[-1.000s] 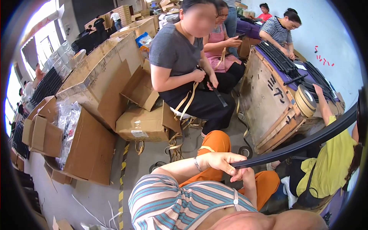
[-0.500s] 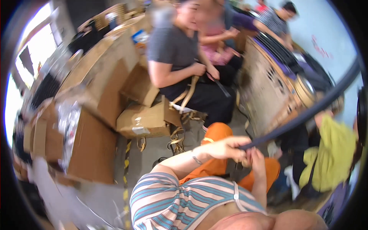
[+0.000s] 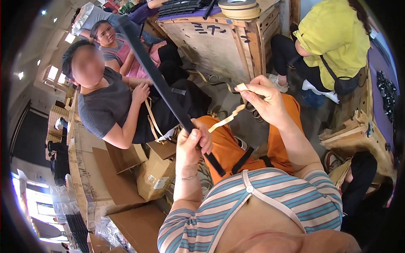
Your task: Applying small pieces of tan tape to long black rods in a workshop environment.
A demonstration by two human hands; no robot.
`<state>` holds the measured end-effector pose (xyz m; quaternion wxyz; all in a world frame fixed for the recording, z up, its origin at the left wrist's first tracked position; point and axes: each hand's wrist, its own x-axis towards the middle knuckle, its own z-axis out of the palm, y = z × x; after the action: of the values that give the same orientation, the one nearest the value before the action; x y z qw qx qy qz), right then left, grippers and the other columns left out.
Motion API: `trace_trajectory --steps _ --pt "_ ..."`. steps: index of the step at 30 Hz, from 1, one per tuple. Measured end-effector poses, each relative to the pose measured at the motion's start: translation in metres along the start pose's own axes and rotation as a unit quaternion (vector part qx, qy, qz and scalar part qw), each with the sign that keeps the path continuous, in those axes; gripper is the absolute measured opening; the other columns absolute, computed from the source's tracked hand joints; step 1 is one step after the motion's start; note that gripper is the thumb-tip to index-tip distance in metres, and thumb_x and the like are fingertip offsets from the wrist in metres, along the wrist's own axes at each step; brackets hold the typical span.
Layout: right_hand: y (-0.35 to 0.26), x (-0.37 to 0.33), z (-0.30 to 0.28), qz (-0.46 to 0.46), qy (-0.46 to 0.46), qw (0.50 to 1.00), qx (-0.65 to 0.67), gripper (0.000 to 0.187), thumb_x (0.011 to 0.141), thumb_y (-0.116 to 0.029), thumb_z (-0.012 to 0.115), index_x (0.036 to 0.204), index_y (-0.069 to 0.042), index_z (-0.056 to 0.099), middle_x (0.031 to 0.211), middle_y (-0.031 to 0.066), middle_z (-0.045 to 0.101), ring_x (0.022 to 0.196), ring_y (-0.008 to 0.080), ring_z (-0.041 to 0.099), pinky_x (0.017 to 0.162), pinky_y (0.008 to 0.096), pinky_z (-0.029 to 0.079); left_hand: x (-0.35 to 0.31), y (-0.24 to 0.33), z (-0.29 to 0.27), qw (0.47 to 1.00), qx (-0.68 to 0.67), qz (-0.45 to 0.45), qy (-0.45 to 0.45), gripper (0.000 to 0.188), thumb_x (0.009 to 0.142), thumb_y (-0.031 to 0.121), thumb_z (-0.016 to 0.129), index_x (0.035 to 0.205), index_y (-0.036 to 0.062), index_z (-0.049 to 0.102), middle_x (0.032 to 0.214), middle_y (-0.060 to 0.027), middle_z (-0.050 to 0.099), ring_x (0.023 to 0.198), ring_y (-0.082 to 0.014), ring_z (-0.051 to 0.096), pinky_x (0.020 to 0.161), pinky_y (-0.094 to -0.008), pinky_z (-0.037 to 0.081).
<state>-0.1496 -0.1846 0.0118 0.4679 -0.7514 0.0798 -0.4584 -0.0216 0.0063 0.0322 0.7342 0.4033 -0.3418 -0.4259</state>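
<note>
My left hand point(image 3: 192, 143) is closed round a long black flat strip point(image 3: 156, 78). The strip slants from my lap up toward the far left, and its short lower end sticks out below my fist. To the right, my right hand point(image 3: 265, 101) pinches a narrow, crinkled tan tape point(image 3: 228, 119) between thumb and fingers. The tape's loose end hangs down toward the left hand, over my orange trousers point(image 3: 291, 114). Whether it still joins the black strip cannot be made out.
A seated person in grey point(image 3: 101, 105) is close on the left, with cardboard boxes point(image 3: 156, 175) nearby. Tape rolls point(image 3: 239, 9) sit on a wooden crate point(image 3: 211, 40) ahead. Someone in yellow point(image 3: 337, 33) sits at right beside another wooden bench point(image 3: 354, 130). Tan tape scraps litter the floor.
The view has turned. Both hands were together on the black strip, which pointed up right; now it points up left in my left hand. My right hand has moved away, holding tan tape.
</note>
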Motion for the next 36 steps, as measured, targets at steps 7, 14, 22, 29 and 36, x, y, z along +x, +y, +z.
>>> trace_trajectory --steps 7,14,22,29,36 --pt "-0.015 0.002 0.006 0.202 -0.106 0.939 0.258 0.025 0.089 -0.023 0.054 0.099 -0.002 0.065 0.062 -0.003 0.047 0.054 0.004 0.043 0.049 0.0171 0.034 0.015 0.019 -0.015 0.995 -0.029 -0.099 -0.003 0.029 0.088 0.029 0.053 0.077 0.0038 0.044 0.052 0.0009 0.034 0.035 -0.0064 0.031 0.031 -0.0202 0.027" --pt "-0.012 -0.009 0.004 0.254 -0.145 0.891 0.347 0.034 0.091 -0.029 0.05 0.1 0.001 0.063 0.056 -0.007 0.039 0.046 0.0007 0.031 0.042 0.0167 0.025 0.032 0.015 -0.005 0.997 -0.016 -0.066 -0.047 0.03 0.088 0.029 0.054 0.088 -0.0002 0.051 0.054 0.0023 0.034 0.041 -0.0057 0.031 0.04 -0.019 0.026" --pt "-0.019 -0.01 0.016 0.289 -0.284 0.82 0.404 0.033 0.094 -0.028 0.045 0.107 0.0 0.059 0.055 -0.0091 0.03 0.046 0.0013 0.023 0.041 0.0177 0.02 0.038 0.013 0.0 0.988 0.125 -0.087 -0.02 0.043 0.09 0.033 0.05 0.11 -0.0052 0.051 0.056 0.0022 0.037 0.041 -0.0035 0.029 0.037 -0.018 0.02" --pt "-0.024 -0.018 0.016 0.332 -0.364 0.776 0.394 0.034 0.094 -0.028 0.045 0.107 0.0 0.058 0.063 -0.0072 0.036 0.049 0.0014 0.028 0.043 0.0166 0.023 0.029 0.008 0.007 0.962 0.187 -0.198 -0.032 0.042 0.083 0.034 0.06 0.104 -0.0021 0.057 0.062 0.0007 0.052 0.05 -0.0035 0.045 0.041 -0.0142 0.027" --pt "-0.016 -0.032 0.024 0.389 -0.349 0.758 0.39 0.037 0.095 -0.027 0.04 0.111 0.005 0.052 0.066 -0.0035 0.039 0.051 0.0051 0.033 0.045 0.0181 0.029 0.02 0.008 0.0 0.97 0.203 -0.131 0.02 0.014 0.081 0.014 0.065 0.086 0.0003 0.063 0.071 0.0003 0.059 0.053 -0.0011 0.043 0.043 -0.0158 0.03"
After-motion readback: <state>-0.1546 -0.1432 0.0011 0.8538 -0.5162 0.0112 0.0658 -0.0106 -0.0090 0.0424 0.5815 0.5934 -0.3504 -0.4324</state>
